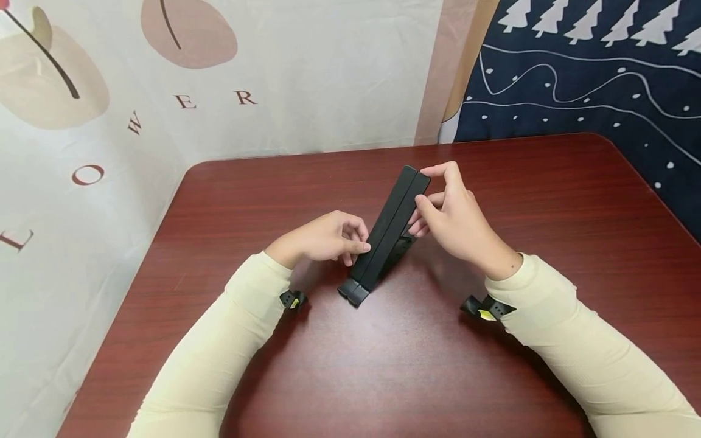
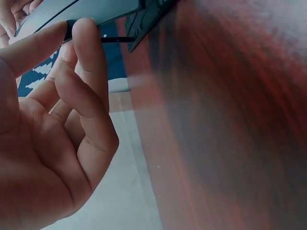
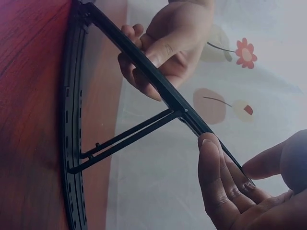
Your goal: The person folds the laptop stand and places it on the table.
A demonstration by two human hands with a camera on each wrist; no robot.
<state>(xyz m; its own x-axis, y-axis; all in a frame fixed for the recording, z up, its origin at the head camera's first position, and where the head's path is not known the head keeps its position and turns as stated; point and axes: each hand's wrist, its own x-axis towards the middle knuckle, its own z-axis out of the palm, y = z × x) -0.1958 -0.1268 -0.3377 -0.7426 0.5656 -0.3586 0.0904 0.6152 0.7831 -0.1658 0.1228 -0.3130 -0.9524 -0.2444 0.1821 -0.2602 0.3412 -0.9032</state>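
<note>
A black folding stand [image 1: 383, 228] leans tilted over the table, its hinged lower end toward me. In the right wrist view, two thin prop arms [image 3: 127, 136] run from the raised panel [image 3: 144, 62] down to the slotted base [image 3: 72, 120]. My left hand [image 1: 331, 238] is at the panel's left edge; the left wrist view shows thumb and a finger pinching a small dark part [image 2: 70, 29] there. My right hand [image 1: 459, 222] grips the upper right edge, with thumb and fingers on opposite sides of the panel. The base is mostly hidden behind the panel in the head view.
The stand is over a reddish-brown wooden table [image 1: 356, 371] with rounded far corners. A pale printed cloth [image 1: 328, 73] hangs behind and to the left, a dark blue tree-patterned one [image 1: 575, 91] at the right. Black wrist straps [image 1: 487, 307] sit at both sleeves.
</note>
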